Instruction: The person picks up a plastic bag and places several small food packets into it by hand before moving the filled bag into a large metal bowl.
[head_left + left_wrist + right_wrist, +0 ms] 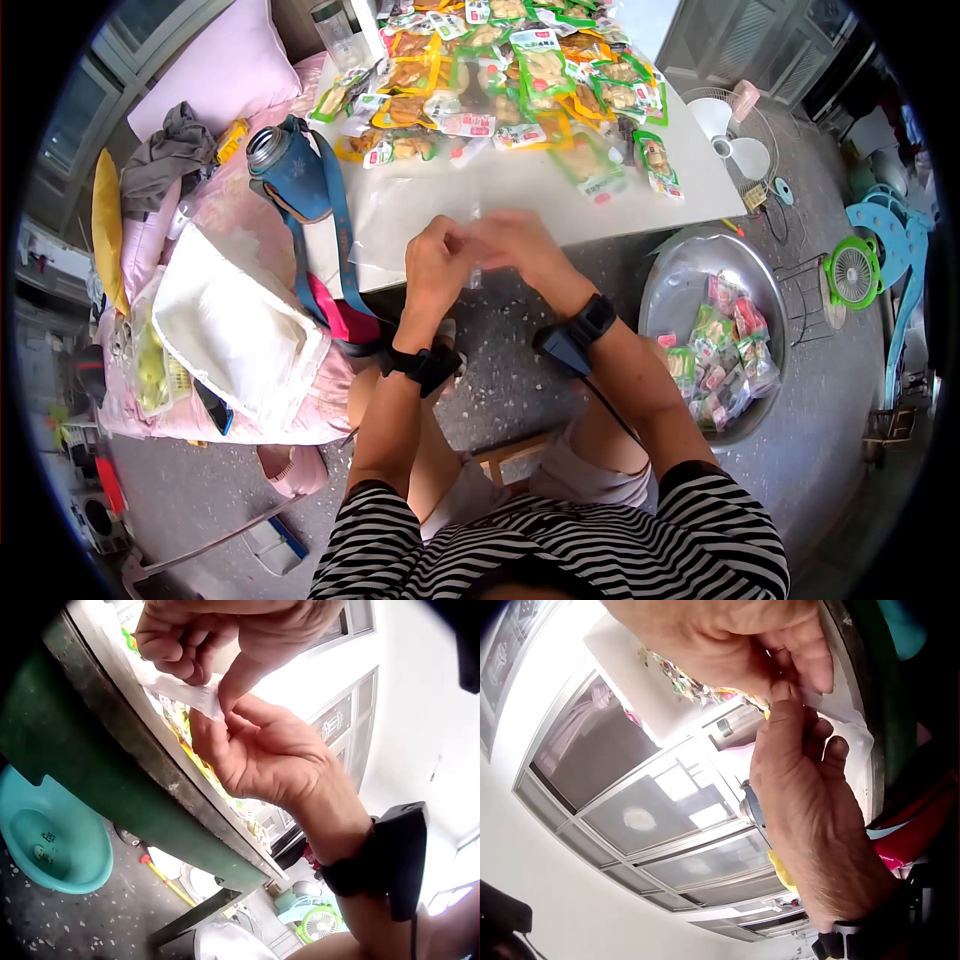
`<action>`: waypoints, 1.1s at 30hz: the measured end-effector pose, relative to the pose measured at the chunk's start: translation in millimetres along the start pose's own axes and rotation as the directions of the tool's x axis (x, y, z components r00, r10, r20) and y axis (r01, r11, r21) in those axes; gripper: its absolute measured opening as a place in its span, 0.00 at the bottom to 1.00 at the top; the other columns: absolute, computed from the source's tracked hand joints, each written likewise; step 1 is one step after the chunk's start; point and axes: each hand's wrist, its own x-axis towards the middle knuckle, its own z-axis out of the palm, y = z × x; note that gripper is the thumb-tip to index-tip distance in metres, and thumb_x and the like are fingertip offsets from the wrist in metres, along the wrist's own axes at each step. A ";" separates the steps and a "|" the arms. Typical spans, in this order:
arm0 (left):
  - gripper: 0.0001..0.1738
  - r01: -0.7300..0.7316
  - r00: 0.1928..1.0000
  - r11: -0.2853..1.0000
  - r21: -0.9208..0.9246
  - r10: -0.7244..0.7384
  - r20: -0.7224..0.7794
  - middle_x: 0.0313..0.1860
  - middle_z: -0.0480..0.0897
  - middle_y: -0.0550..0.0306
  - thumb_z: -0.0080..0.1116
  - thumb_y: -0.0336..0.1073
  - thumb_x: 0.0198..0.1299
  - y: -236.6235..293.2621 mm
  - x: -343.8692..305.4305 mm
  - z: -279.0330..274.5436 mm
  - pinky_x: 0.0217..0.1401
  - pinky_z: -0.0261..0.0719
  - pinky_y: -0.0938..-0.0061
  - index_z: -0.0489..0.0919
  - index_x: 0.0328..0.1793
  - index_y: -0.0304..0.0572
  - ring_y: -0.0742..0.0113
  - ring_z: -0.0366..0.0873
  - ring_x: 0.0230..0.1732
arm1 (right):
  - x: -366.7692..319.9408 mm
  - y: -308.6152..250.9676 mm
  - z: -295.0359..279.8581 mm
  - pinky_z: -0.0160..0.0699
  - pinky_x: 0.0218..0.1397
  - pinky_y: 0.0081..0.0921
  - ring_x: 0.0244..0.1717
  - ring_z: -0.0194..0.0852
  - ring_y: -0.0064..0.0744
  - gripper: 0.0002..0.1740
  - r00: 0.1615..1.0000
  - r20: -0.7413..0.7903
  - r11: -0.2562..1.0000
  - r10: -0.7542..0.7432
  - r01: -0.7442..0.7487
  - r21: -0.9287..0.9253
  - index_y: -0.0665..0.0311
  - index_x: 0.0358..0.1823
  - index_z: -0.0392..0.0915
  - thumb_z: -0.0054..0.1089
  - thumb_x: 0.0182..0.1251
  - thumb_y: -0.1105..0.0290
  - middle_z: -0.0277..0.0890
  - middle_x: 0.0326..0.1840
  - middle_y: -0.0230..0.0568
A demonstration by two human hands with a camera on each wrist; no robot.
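A thin clear plastic bag (385, 215) lies at the table's near edge, and part of it hangs between the hands. My left hand (433, 270) and right hand (522, 245) meet over that edge, the right one blurred. In the left wrist view, fingers of my left hand (247, 634) and right hand (274, 757) pinch a narrow strip of the plastic (196, 695). From the right wrist, my left hand (802, 780) and right hand (712, 645) touch at the fingertips, with the plastic (859, 739) beside them; its gripped part is partly hidden.
Many sealed food packets (545, 75) cover the back of the table (690, 190). A blue bottle with a strap (300, 180) stands at the left. On the floor at the right, a metal basin (660, 290) holds several packets. A green fan (855, 272) is farther right.
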 end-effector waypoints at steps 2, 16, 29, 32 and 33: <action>0.08 -0.002 1.000 1.000 0.016 0.002 0.016 0.21 0.78 0.58 0.67 0.26 0.52 4.6 -0.2 -2.1 0.27 0.72 0.77 0.76 0.31 0.33 0.75 0.74 0.24 | -4.5 -7.8 4.2 0.81 0.31 0.23 0.29 0.79 0.23 0.14 1.000 -0.022 1.000 -0.008 0.007 -0.021 0.66 0.36 0.80 0.65 0.61 0.61 0.79 0.29 0.35; 0.04 -0.040 0.999 0.996 -0.084 0.038 -0.026 0.18 0.76 0.52 0.57 0.26 0.59 0.5 -2.1 -0.5 0.26 0.69 0.73 0.80 0.35 0.31 0.69 0.69 0.19 | -1.8 -7.7 2.5 0.76 0.29 0.15 0.29 0.79 0.20 0.17 0.997 -0.024 0.972 -0.070 0.063 -0.226 0.68 0.34 0.81 0.66 0.62 0.58 0.81 0.29 0.35; 0.07 -0.322 0.889 0.852 0.413 0.422 -0.178 0.33 0.79 0.45 0.55 0.23 0.57 13.1 -7.0 3.4 0.37 0.75 0.57 0.74 0.42 0.37 0.44 0.77 0.35 | -2.4 -20.4 -16.2 0.78 0.30 0.29 0.19 0.80 0.31 0.16 0.988 -0.118 0.729 -0.103 -0.006 -0.685 0.72 0.26 0.78 0.64 0.55 0.62 0.80 0.22 0.47; 0.11 -0.335 0.925 0.866 0.370 0.377 -0.046 0.33 0.79 0.45 0.57 0.24 0.55 19.0 -18.6 13.5 0.37 0.75 0.57 0.72 0.44 0.36 0.45 0.77 0.35 | 11.6 -10.6 -16.8 0.79 0.33 0.31 0.20 0.81 0.36 0.14 0.902 -0.234 0.759 -0.364 0.141 -0.636 0.71 0.27 0.79 0.62 0.57 0.64 0.80 0.22 0.49; 0.11 -0.332 0.930 0.864 0.379 0.367 -0.023 0.33 0.79 0.45 0.58 0.24 0.54 19.5 -20.6 13.5 0.37 0.75 0.57 0.72 0.44 0.36 0.45 0.77 0.35 | 15.0 -8.8 -18.7 0.79 0.33 0.32 0.20 0.81 0.36 0.13 0.900 -0.218 0.762 -0.378 0.169 -0.626 0.70 0.28 0.80 0.61 0.57 0.65 0.80 0.22 0.48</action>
